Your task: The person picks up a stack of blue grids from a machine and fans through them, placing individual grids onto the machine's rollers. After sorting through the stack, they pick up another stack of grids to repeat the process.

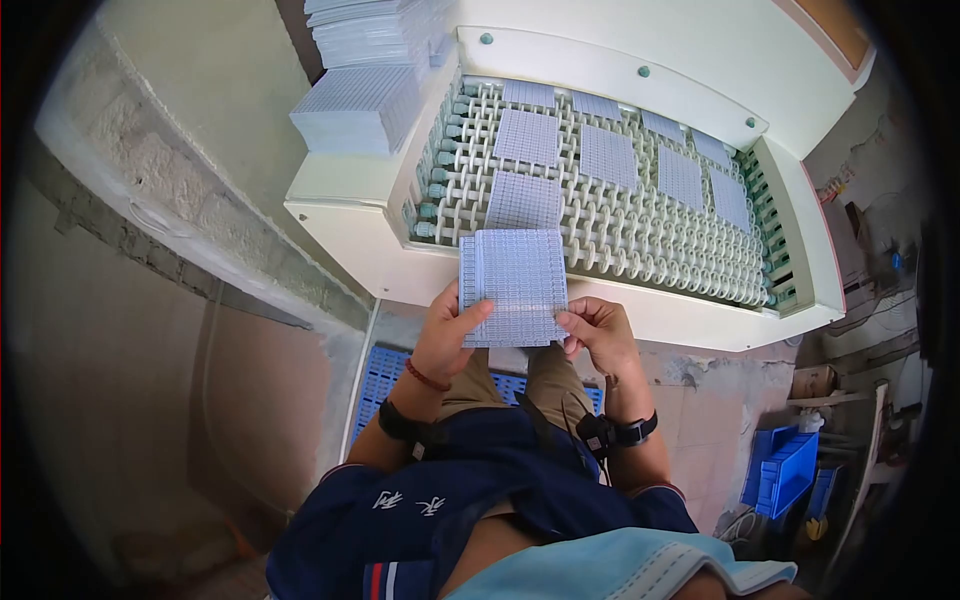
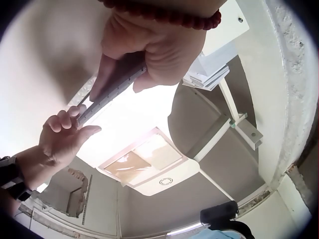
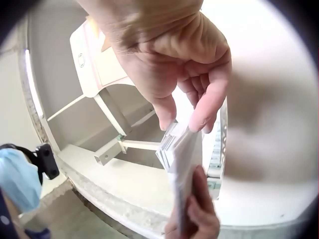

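Note:
A small stack of thin, pale-blue boards with a printed grid pattern (image 1: 515,285) is held in front of the body, at the near edge of the roller machine. My left hand (image 1: 440,335) grips the stack's left side, thumb on the top face and fingers underneath. At the lower right edge, my right hand (image 1: 602,335) pinches the boards between thumb and fingertips. Seen edge-on in the right wrist view, the stack (image 3: 184,159) shows several layers at its corner. One single board (image 1: 523,200) lies on the rollers just beyond the stack.
The white machine has rows of ringed rollers (image 1: 640,240), with several more boards (image 1: 608,155) spread across them. Tall piles of boards (image 1: 358,110) stand on its left ledge. A rough wall edge (image 1: 200,190) runs along the left. Blue crates (image 1: 785,470) sit at the lower right.

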`<state>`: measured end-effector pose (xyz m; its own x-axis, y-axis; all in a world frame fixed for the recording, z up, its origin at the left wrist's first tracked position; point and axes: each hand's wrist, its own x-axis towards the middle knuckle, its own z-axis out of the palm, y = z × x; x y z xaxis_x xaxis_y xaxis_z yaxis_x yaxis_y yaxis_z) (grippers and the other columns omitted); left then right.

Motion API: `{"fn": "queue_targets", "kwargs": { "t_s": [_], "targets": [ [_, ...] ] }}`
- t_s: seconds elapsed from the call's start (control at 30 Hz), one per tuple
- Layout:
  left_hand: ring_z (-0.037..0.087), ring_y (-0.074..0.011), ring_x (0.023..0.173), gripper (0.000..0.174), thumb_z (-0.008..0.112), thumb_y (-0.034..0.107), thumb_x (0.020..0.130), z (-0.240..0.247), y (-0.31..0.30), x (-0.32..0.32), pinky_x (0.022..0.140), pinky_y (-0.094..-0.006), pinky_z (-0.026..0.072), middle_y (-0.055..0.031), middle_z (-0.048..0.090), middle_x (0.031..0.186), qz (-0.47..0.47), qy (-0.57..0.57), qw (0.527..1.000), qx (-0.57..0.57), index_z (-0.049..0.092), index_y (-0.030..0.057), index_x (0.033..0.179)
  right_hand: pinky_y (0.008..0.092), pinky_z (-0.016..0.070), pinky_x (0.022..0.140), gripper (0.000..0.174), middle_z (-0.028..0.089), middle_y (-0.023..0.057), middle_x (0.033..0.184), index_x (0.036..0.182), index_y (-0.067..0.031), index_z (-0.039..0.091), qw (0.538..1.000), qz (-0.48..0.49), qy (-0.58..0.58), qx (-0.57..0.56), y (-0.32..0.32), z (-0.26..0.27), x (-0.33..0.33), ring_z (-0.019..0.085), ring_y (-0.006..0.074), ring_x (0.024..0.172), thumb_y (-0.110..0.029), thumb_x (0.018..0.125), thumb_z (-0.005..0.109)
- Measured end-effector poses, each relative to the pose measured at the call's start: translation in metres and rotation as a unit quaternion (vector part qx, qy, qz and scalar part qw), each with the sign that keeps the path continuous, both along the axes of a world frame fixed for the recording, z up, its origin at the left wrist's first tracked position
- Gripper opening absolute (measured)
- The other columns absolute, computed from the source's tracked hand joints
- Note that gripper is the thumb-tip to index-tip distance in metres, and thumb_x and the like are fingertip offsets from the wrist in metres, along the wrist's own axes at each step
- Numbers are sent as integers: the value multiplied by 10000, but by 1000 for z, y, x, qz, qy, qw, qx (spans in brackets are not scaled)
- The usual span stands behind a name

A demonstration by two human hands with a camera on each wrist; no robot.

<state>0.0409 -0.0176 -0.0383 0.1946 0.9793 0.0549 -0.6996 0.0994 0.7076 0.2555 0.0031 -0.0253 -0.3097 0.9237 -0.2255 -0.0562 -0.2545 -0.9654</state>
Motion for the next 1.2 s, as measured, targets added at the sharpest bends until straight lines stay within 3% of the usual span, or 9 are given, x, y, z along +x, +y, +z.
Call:
{"fn": "queue_targets", "kwargs": {
  "t_s": [0.23,0.37,0.43,0.57,0.73,0.97,1.1,1.17,1.2],
  "targets": [
    [537,-219,992,345,459,-15,833,2,1,0,845,-351,453,-145,521,1104,16,-35,999,-19,398,-40,1172,176,405,353,158,548,26,571,782,23,588,988,-131,79,28,33,18,37,487,56,411,-125,769,642],
    [540,-200,972,329,482,-9,827,3,-2,-4,831,-335,457,-126,532,1084,25,-27,999,-33,419,-28,1149,175,360,339,167,512,12,506,730,24,597,959,-178,-203,86,71,26,73,460,59,384,-136,753,642],
    [541,-202,972,327,485,-10,825,0,-4,-5,831,-339,457,-127,533,1083,28,-18,999,-35,420,-27,1146,171,333,328,172,506,9,499,739,21,602,950,-173,-247,80,79,23,88,445,53,374,-146,749,645],
    [542,-203,969,321,490,-14,821,1,-5,-7,831,-341,456,-126,534,1080,38,-11,998,-38,426,-26,1135,170,289,317,184,487,-5,485,737,10,606,959,-226,-164,52,72,39,131,399,40,358,-168,750,651],
    [543,-201,963,323,489,-14,821,0,-1,-2,832,-333,453,-125,535,1076,30,-14,999,-39,425,-27,1137,166,273,317,204,480,-10,505,745,20,607,915,-295,-268,61,77,32,194,390,39,380,-173,731,672],
    [543,-200,961,329,482,-20,821,3,-4,4,834,-333,449,-126,536,1069,29,-21,999,-40,418,-31,1144,166,247,304,215,454,-17,498,749,39,590,897,-381,-215,63,69,44,267,362,30,364,-165,744,659],
    [544,-200,959,329,477,-23,821,3,-2,6,833,-337,450,-126,536,1068,24,-12,999,-37,416,-34,1144,207,331,353,233,503,10,506,771,36,611,877,-390,-276,56,79,25,321,428,67,397,-181,717,676],
    [536,-217,987,362,460,-6,830,0,-2,9,851,-348,445,-139,523,1096,20,-4,999,-39,387,-39,1183,257,419,474,256,570,46,563,802,18,635,762,-384,-502,142,83,5,334,508,117,474,-196,675,694],
    [536,-217,987,362,460,-6,830,1,-1,10,851,-348,445,-139,523,1096,19,-4,999,-37,387,-39,1183,282,444,582,282,615,63,649,824,-7,649,746,-382,-521,158,80,4,333,551,147,551,-218,645,701]
  ]
}}
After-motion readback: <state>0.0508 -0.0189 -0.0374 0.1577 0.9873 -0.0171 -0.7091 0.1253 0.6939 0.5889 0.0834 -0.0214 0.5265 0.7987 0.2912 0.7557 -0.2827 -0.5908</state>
